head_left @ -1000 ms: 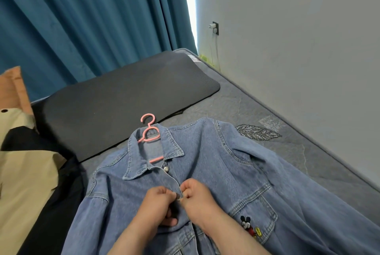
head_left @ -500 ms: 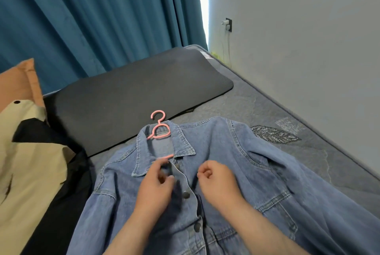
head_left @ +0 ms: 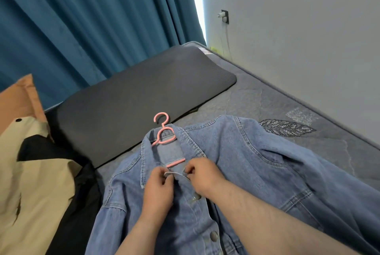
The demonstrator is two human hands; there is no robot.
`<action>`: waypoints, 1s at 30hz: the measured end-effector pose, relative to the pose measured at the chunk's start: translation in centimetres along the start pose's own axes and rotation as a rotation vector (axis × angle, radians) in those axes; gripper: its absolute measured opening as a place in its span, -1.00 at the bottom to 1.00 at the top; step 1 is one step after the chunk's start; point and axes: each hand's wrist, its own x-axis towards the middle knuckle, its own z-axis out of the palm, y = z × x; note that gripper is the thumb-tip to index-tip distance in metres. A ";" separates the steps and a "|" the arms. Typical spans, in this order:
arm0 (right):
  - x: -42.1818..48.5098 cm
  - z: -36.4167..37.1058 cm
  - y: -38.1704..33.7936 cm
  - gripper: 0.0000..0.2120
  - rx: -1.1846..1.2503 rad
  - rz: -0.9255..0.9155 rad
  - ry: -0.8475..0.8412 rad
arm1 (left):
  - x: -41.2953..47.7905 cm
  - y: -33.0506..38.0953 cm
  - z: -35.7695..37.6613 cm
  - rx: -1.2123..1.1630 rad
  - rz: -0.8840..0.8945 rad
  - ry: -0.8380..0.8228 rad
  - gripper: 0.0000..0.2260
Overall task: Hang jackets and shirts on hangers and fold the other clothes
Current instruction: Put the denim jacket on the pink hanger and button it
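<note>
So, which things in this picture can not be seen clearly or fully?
- Top button of the denim jacket: head view, covered by the left hand and right hand.
- Pink hanger: arms hidden inside the jacket.
- Beige garment: cut off by the left edge.
- Wall plug: too small.

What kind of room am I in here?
Most likely a bedroom: a grey quilted mattress set against the wall, long blue curtains over a window, and a denim jacket on a pink hanger laid out on it.
</note>
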 end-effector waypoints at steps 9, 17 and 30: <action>-1.7 0.0 -0.7 -0.70 0.435 0.079 0.028 | -0.7 1.1 -1.7 0.226 0.163 -0.376 -0.76; -2.1 0.7 0.2 -0.69 0.345 0.088 -0.004 | 0.0 2.8 -2.5 0.431 0.271 -0.398 -0.80; -2.1 0.8 -1.3 -0.80 0.133 0.194 0.126 | -0.6 0.9 -1.5 0.293 0.290 -0.192 -0.77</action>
